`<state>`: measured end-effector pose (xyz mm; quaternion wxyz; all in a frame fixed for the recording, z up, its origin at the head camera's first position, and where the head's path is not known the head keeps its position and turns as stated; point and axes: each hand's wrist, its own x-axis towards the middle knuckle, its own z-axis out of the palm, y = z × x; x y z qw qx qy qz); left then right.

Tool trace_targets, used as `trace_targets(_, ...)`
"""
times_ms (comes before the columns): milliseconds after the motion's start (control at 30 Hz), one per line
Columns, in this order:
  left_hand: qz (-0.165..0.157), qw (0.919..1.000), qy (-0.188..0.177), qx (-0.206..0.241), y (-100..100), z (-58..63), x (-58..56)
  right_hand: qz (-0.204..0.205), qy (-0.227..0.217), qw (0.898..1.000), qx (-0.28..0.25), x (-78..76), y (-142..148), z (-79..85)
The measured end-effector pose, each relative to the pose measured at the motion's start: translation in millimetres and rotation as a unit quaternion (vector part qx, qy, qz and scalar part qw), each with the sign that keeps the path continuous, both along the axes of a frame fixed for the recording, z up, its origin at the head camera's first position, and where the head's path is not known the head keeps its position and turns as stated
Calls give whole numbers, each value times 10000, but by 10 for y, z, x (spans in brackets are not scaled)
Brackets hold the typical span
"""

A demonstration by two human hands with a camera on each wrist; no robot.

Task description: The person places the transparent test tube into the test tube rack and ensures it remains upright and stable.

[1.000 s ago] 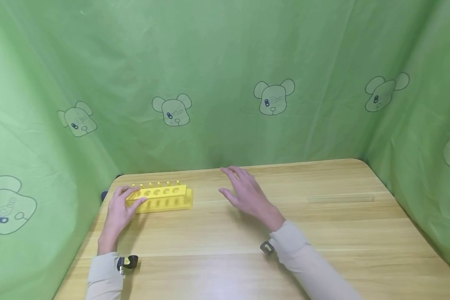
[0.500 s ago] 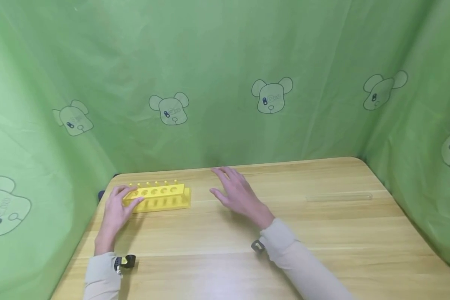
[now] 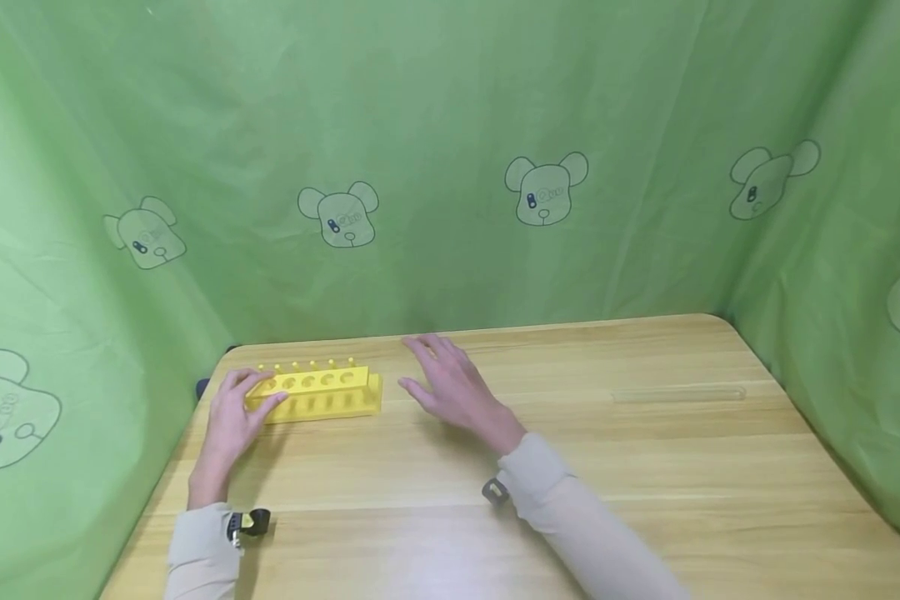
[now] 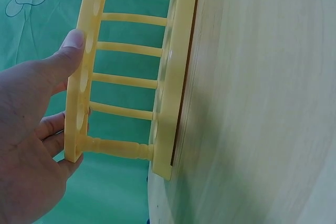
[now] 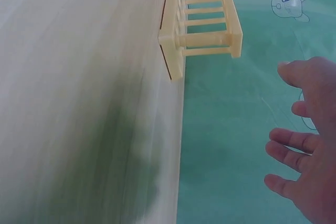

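Observation:
A yellow test tube rack [image 3: 318,392] with a row of holes and upright pegs stands on the left part of the table. My left hand [image 3: 232,417] grips the left end of its top plate, thumb [image 4: 73,40] on the near side and fingers behind. To the right of the rack my right hand [image 3: 453,387] hovers over the table, fingers spread and holding nothing; in the right wrist view this hand [image 5: 310,140] is apart from the rack's free end [image 5: 205,40]. A clear glass test tube [image 3: 678,394] lies on the right side of the table.
The wooden table [image 3: 390,508] has its back edge close to a green curtain [image 3: 435,125] printed with bear heads. More curtain [image 3: 855,350] hangs along the right side, and the left side is curtained too.
My right hand has moved left, closer to the rack. The left hand keeps its grip on the rack, and the test tube lies as before. The head view has shifted slightly.

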<state>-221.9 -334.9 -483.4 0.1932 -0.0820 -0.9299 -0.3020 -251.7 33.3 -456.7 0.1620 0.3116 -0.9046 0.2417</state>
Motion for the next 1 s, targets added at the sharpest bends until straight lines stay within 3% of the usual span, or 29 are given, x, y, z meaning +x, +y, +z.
trace_targets(633,4,10000,68,11,11,5,10,72,-84,9999,84,-49,-287,-37)
trace_targets(1000,16,10000,46,54,14,21,22,205,-383,9990,-45,-51,-468,-58)
